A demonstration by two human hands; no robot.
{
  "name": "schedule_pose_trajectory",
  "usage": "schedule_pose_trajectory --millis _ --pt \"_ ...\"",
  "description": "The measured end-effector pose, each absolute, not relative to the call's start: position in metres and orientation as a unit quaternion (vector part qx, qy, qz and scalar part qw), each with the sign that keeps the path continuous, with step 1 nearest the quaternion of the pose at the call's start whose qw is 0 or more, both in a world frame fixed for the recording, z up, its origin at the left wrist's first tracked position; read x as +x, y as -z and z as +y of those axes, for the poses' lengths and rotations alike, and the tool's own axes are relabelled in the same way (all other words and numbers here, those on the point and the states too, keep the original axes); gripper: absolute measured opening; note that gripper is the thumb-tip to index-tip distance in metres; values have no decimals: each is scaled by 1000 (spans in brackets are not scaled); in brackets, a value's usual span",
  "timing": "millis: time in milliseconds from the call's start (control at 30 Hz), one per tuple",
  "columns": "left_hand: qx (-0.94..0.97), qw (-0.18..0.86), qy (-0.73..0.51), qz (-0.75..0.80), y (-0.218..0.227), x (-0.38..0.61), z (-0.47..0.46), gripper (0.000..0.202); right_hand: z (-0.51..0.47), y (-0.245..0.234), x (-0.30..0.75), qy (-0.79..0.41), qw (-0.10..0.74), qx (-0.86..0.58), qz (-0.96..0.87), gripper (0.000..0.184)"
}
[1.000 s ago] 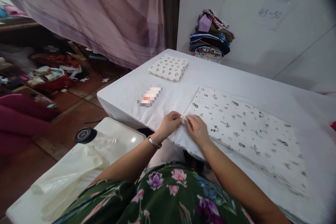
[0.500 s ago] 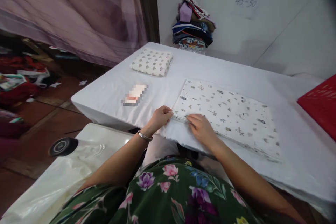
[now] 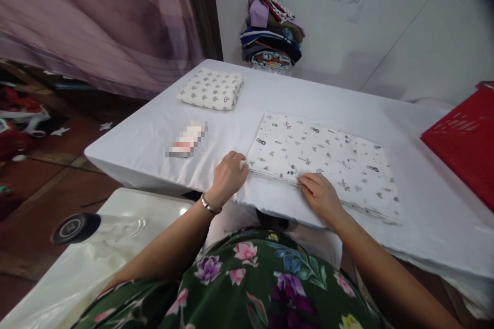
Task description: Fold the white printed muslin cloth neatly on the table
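A folded white cloth (image 3: 320, 151) with a small printed pattern lies flat in layers on the white-covered table (image 3: 304, 97). My left hand (image 3: 230, 174) has its fingers closed on the cloth's near left corner; a metal bracelet circles that wrist. Along the near edge, my right hand (image 3: 320, 194) pinches the layered border between thumb and fingers. Farther back on the left sits a second folded cloth (image 3: 211, 89), printed with grey shapes. A small blurred-out item (image 3: 188, 139) rests in front of it.
A pile of folded clothes (image 3: 272, 31) stands beyond the table's far edge, by the wall. On the right is a red box-like object (image 3: 463, 139). A lower white surface (image 3: 127, 216) at my left carries a black round object (image 3: 76, 228). A purple curtain (image 3: 116, 20) hangs behind.
My right hand has slid to the right along the cloth's near edge, away from my left hand. My left hand stays at the corner. The view has shifted slightly to the right.
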State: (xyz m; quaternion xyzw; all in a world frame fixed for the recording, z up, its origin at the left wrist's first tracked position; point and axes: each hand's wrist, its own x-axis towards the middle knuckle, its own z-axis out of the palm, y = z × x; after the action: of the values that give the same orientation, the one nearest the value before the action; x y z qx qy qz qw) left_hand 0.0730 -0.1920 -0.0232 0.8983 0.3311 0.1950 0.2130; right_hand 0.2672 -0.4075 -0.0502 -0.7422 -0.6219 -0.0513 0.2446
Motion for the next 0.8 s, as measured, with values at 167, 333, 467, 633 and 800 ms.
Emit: schedule_pose_trajectory --millis 167,333,467,633,800 --pt "960 171 -189 117 22 90 -209 20 -407 52 272 13 278 -756 -593 25" --pt "968 183 -157 68 35 108 -206 19 -406 53 271 12 301 -778 -551 23" --pt "966 203 -148 60 34 111 -200 25 -404 52 271 3 309 -795 -522 21" --pt "961 218 -150 77 32 114 -198 27 -404 51 272 16 313 -791 -525 23" --pt "964 196 -162 82 38 116 -198 26 -409 48 272 36 259 -747 -611 29"
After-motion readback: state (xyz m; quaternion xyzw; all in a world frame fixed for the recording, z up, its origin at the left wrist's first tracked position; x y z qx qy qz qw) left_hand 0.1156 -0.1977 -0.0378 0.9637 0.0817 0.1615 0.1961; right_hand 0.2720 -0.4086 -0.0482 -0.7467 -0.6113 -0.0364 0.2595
